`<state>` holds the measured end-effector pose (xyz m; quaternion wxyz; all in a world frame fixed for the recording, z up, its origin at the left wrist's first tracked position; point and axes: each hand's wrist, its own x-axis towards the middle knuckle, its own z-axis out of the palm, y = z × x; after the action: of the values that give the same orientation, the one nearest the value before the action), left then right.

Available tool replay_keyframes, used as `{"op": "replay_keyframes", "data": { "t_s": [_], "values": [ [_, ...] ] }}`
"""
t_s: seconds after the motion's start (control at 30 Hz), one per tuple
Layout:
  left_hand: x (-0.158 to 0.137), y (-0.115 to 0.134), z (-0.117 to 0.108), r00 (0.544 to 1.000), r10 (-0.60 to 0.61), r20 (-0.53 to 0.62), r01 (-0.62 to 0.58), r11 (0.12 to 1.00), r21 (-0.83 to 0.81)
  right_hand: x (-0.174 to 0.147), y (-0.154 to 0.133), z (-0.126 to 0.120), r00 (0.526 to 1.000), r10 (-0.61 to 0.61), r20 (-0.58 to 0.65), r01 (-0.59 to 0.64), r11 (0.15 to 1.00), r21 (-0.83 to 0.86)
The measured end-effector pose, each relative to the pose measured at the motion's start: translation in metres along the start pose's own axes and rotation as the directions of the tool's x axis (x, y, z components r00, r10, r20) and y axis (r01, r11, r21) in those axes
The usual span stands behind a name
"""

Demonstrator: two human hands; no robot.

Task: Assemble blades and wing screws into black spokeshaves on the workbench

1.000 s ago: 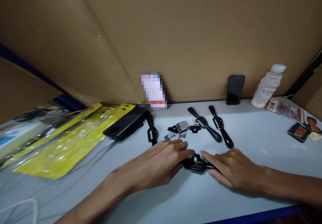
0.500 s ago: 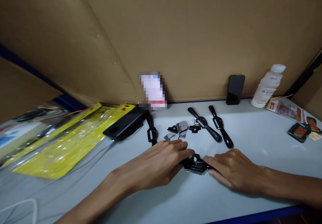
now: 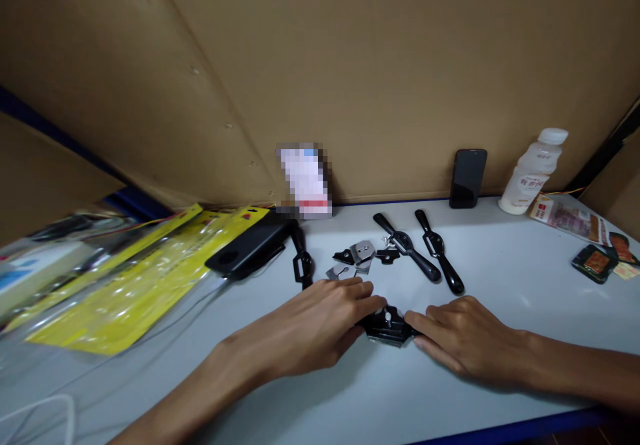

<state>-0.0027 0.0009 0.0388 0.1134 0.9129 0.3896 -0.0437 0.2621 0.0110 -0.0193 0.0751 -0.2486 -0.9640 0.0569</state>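
across the near half of the pale tabletop [image 3: 320,402], in the head view, i have the black spokeshave [image 3: 383,330] between both hands. the left hand [image 3: 325,322] is closed on its left end, thumb and forefinger pinched together over the metal. the right hand [image 3: 463,338] is clamped on the right handle, forefinger above and thumb below. much of both handles is hidden by the fingers, and i cannot tell whether the body touches the tabletop or sits just above it.

for a good hold, i judge that the pressure should be shared evenly by the two hands, so the body does not roll. i would leave the silver screw [image 3: 388,317] uncovered, as it is now, and have both thumbs stay clear of the thin edge [image 3: 386,342] along the near side, which may be sharp.

the long axis runs left to right, roughly along the table's near rim, with the right end slightly closer to me. the thin edge points toward me, and the screw side faces up. beyond the left hand's knuckles, well clear of the grip, lie loose metal plates [image 3: 363,252].
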Motion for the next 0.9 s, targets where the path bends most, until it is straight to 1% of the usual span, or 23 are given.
{"op": "replay_keyframes", "data": {
  "t_s": [0.17,0.4,0.5,0.57,0.63,0.7,0.83,0.9],
  "values": [
    [0.000,0.000,0.000,0.999,0.018,-0.035,-0.018,1.000,-0.013,0.000,0.000,-0.001,1.000,-0.008,-0.004,0.008,1.000,-0.011],
    [0.002,0.001,-0.001,1.000,0.009,-0.018,-0.010,1.000,-0.003,0.000,-0.001,-0.001,1.000,-0.017,-0.009,0.017,1.000,-0.013],
    [0.001,0.002,-0.002,1.000,-0.008,0.003,0.008,1.000,0.005,0.001,-0.001,-0.002,1.000,0.000,0.005,0.000,1.000,0.007],
    [-0.001,0.003,-0.003,1.000,-0.030,-0.005,0.030,1.000,0.006,0.002,-0.002,-0.004,0.999,0.031,0.021,-0.032,0.998,0.051],
    [-0.001,0.006,-0.001,0.997,-0.046,-0.059,0.046,0.999,0.009,0.003,-0.003,-0.006,0.998,0.058,0.028,-0.061,0.994,0.096],
    [0.000,0.010,0.001,0.989,-0.057,-0.138,0.059,0.998,0.009,0.004,-0.003,-0.006,0.998,0.065,0.022,-0.067,0.991,0.115],
    [0.008,0.017,0.009,0.958,-0.126,-0.258,0.136,0.991,0.019,0.003,-0.003,-0.005,0.998,0.055,-0.002,-0.055,0.994,0.099],
    [0.013,0.021,0.013,0.947,-0.140,-0.290,0.162,0.985,0.053,0.003,-0.003,-0.004,0.998,0.056,-0.003,-0.055,0.994,0.096]
  ]
}}
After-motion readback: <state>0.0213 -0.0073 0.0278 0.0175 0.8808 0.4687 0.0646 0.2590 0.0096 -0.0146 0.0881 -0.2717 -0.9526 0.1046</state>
